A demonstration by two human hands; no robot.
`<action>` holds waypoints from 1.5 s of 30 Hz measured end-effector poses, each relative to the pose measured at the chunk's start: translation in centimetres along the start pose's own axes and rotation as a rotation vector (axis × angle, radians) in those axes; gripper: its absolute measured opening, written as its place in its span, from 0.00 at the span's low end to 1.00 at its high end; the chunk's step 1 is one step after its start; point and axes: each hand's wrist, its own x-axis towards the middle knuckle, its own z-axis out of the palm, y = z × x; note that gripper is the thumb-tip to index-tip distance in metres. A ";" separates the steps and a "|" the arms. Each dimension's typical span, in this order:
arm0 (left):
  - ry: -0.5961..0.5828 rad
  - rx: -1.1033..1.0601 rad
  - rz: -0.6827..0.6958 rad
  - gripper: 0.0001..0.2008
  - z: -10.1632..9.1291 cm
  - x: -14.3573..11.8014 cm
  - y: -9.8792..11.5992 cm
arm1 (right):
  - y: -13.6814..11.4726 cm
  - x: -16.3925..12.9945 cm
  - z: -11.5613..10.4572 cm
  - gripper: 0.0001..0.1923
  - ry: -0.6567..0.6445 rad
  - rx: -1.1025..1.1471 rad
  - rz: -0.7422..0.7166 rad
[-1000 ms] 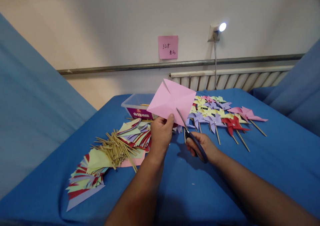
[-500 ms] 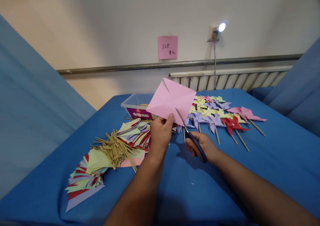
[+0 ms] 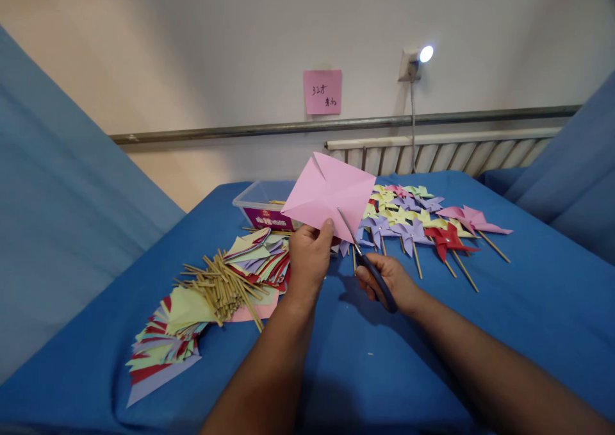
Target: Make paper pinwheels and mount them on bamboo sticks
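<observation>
One pink paper [image 3: 329, 191] square, creased along its diagonals and slit at its top corner, stands tilted above the left hand [image 3: 309, 260], whose thumb and fingers pinch its lower corner. Just right, the right hand [image 3: 391, 283] grips blue scissors [image 3: 368, 262], blades cutting into the paper's lower edge.

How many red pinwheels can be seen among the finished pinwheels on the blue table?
1. The red pinwheel lies near the right end of the pinwheel group, beside a pink one. A bit of red shows near the scissors; more may be hidden.
</observation>
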 end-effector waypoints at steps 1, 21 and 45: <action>-0.005 -0.008 -0.001 0.16 0.0 0.0 0.0 | 0.1 0.0 0.0 0.21 -0.001 -0.004 0.003; 0.162 -0.171 0.004 0.18 -0.5 1.0 -0.3 | 0.4 0.0 -0.5 0.15 -0.119 -0.012 0.043; -0.416 -0.416 -0.384 0.13 -1.6 -0.1 1.8 | -2.5 0.7 -4.9 0.24 0.292 0.456 -0.077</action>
